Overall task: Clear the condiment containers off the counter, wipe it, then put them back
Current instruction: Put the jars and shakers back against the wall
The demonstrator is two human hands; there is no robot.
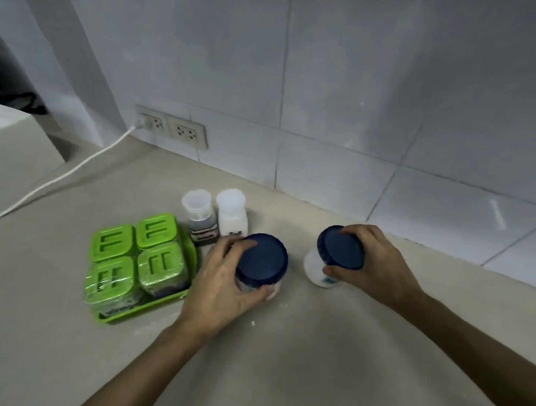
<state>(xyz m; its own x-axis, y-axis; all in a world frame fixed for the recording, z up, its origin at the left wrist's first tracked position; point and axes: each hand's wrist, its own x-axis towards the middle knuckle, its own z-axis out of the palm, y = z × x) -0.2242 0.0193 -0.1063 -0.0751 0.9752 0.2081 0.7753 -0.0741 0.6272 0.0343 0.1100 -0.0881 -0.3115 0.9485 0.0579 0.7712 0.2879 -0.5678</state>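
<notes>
Currently 2 blue-lid jars point(261, 259) held, 4 green tubs point(138, 257), 2 shakers point(214, 213).

- Small clear plastic shaker bottle with dark contents point(200, 220): dark label band at the base, print too blurred to read.
- Small white plastic shaker bottle point(232, 218): dark markings near the base, illegible.
- White round jar with dark blue lid point(325, 270): small blue mark low on the wall, not readable.
- Green square plastic lids of four boxes point(156, 230): raised bar pattern only, no lettering made out.
- No text, brand or number legible anywhere.
</notes>
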